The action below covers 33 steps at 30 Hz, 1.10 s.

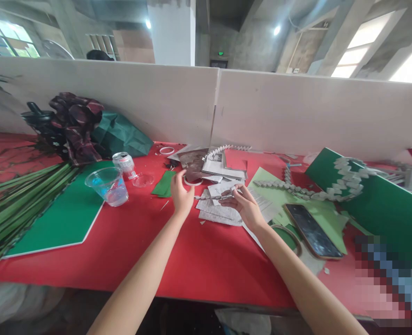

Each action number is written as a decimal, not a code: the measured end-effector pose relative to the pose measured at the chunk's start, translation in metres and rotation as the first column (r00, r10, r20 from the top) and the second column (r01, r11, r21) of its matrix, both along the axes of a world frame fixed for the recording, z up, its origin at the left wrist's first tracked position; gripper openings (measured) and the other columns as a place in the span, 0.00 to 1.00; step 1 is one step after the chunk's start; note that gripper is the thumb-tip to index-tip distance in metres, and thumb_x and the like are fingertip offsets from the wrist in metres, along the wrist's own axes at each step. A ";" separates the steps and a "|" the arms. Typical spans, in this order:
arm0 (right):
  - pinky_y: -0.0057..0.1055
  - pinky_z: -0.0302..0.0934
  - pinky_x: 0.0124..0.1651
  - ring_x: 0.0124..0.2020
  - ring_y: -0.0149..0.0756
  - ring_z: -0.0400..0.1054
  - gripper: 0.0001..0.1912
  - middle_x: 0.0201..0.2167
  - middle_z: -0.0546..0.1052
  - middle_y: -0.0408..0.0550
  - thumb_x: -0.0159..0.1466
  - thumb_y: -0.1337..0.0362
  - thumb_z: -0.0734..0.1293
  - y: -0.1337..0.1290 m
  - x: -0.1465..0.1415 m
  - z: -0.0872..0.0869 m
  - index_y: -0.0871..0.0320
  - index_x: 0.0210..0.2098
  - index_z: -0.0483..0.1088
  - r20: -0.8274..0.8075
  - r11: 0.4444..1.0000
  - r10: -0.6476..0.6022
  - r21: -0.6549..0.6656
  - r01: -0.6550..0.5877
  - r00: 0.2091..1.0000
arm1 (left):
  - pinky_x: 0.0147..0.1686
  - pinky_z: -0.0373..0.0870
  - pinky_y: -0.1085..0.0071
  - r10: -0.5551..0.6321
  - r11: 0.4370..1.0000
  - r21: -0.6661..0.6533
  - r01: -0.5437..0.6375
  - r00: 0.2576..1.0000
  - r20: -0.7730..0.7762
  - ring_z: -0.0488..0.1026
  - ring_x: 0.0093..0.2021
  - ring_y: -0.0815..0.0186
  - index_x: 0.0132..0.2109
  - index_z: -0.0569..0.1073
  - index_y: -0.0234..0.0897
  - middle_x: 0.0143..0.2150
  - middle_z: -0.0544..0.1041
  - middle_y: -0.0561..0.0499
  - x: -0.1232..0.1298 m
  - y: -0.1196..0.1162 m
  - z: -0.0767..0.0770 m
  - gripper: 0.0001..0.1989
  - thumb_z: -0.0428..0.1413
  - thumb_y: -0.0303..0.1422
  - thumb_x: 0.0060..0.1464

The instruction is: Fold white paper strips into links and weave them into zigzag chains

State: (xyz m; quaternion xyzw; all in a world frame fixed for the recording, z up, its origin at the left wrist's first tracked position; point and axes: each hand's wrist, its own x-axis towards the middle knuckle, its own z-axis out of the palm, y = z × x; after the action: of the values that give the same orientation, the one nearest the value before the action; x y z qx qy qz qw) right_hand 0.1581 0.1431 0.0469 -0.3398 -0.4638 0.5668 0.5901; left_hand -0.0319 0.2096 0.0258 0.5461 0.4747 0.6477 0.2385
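A short folded-paper chain (213, 197), greyish white, stretches between my two hands over a stack of papers. Its left end runs in behind my left hand (182, 195), whose thumb and forefinger are curved and apart; the lower fingers, which seem to hold the chain, are hidden. My right hand (247, 207) pinches the right end, with a small folded paper piece at its fingertips. Beneath them lie printed paper sheets (223, 216) and a white slip. A longer zigzag paper chain (303, 191) lies to the right, partly over a green board.
Right of my hands lie a phone (312, 230) and light green paper (262, 179). On the left stand a plastic cup (110, 188) and a can (124, 163), beside long green leaves (35, 195) on a green board (69, 218). A white partition (122, 97) closes off the back.
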 end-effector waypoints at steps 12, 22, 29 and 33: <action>0.42 0.65 0.53 0.43 0.39 0.73 0.14 0.35 0.76 0.41 0.59 0.56 0.69 -0.006 -0.006 0.007 0.51 0.35 0.60 -0.046 0.995 0.081 0.060 -0.078 0.996 | 0.45 0.65 0.64 -0.108 0.916 0.250 0.314 0.792 -0.600 0.73 0.46 0.61 0.54 0.68 0.40 0.46 0.78 0.47 0.030 -0.040 0.007 0.14 0.47 0.34 0.63; 0.37 0.69 0.41 0.38 0.39 0.75 0.14 0.49 0.74 0.46 0.60 0.53 0.67 -0.015 -0.009 0.019 0.52 0.35 0.58 -0.004 0.999 0.020 0.045 -0.020 1.000 | 0.45 0.65 0.67 0.011 0.945 0.326 0.010 0.998 -0.065 0.74 0.42 0.64 0.40 0.76 0.42 0.39 0.79 0.50 -0.001 -0.026 0.042 0.07 0.55 0.37 0.57; 0.22 0.55 0.19 0.24 0.26 0.64 0.13 0.36 0.72 0.43 0.58 0.54 0.67 -0.004 -0.002 0.008 0.53 0.33 0.60 -0.012 0.986 -0.168 0.004 0.168 0.986 | 0.23 0.62 0.78 -0.387 0.789 -0.050 0.612 0.560 0.733 0.70 0.29 0.72 0.39 0.75 0.37 0.31 0.76 0.50 -0.015 -0.014 0.038 0.08 0.53 0.34 0.59; 0.21 0.55 0.20 0.23 0.25 0.62 0.13 0.30 0.69 0.41 0.57 0.55 0.69 -0.002 -0.002 0.004 0.54 0.32 0.61 -0.031 0.981 -0.191 -0.028 0.190 0.981 | 0.21 0.63 0.78 -0.496 0.581 -0.159 0.798 0.502 0.708 0.70 0.26 0.72 0.37 0.76 0.33 0.28 0.76 0.50 0.010 -0.029 0.026 0.11 0.61 0.38 0.51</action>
State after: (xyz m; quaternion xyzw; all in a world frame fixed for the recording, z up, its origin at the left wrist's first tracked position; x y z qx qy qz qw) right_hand 0.1564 0.1413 0.0511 -0.3805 -0.4121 0.5189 0.6451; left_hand -0.0215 0.1806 0.0514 0.3789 0.2647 0.5022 0.7309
